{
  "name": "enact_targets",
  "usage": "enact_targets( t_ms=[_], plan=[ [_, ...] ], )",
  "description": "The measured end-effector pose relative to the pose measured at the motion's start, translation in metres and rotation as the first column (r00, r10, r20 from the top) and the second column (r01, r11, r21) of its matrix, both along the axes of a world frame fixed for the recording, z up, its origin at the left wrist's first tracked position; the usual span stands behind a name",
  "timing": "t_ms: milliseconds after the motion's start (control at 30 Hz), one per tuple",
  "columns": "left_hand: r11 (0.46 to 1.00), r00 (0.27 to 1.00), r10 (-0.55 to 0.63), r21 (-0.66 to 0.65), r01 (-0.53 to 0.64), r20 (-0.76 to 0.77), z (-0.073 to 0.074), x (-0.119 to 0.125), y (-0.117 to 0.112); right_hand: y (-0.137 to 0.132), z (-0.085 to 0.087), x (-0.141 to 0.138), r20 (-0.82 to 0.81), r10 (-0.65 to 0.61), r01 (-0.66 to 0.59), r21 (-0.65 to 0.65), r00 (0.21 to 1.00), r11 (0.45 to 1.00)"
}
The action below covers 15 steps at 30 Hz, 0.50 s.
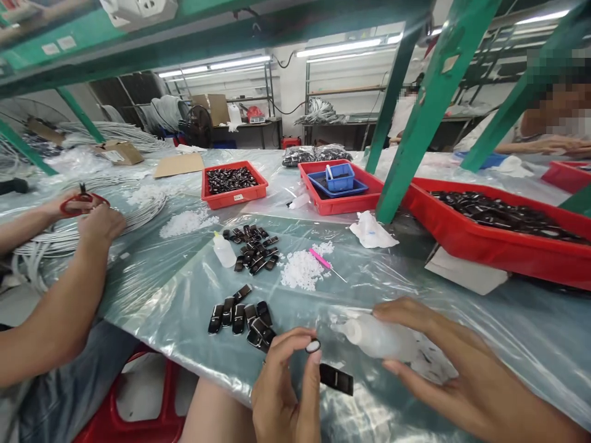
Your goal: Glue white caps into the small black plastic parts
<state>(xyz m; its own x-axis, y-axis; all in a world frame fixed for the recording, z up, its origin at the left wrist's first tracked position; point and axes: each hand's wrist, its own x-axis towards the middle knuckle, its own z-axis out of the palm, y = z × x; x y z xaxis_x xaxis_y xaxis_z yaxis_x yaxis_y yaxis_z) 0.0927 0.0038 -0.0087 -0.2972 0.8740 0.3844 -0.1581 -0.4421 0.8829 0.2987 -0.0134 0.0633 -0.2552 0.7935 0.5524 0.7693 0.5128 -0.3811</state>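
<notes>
My left hand (284,387) is closed in a pinch on a small black shell (313,346) with a white end, held upright near the table's front edge. My right hand (443,369) is wrapped round a translucent squeeze bottle (381,337), whose nozzle points left toward the pinched shell. Another black shell (336,379) lies flat on the plastic sheet just below the bottle. A row of black shells (240,317) lies to the left of my left hand. Farther back sit a loose heap of black shells (253,246) and a pile of small white pieces (302,269).
A co-worker's arms (60,295) at the left hold red scissors (83,200) over white cables (69,237). Red trays of black parts (234,183) (503,237), a red tray with a blue box (340,184), a second small bottle (224,251), a pink pick (320,258) and green frame posts (415,123) stand behind.
</notes>
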Motion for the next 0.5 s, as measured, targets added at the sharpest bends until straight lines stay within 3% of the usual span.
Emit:
enact_targets(
  t_ms=[100,300,500],
  plan=[
    [1.0,1.0,-0.013,-0.026,0.013,0.001,0.003,0.0,-0.001,-0.0034,-0.0013,-0.0021,0.094,0.063,-0.07,0.065,0.994,0.995],
    [1.0,0.999,-0.01,0.011,0.01,-0.036,0.0001,-0.0009,-0.0013,-0.0029,0.0007,-0.0019,0.148,0.051,-0.074,0.153,0.988,0.986],
    [0.993,0.981,0.01,0.114,0.012,-0.196,-0.0029,-0.0047,0.0004,-0.0109,0.0001,0.0049,0.183,0.053,-0.078,0.135,0.982,0.988]
  ],
)
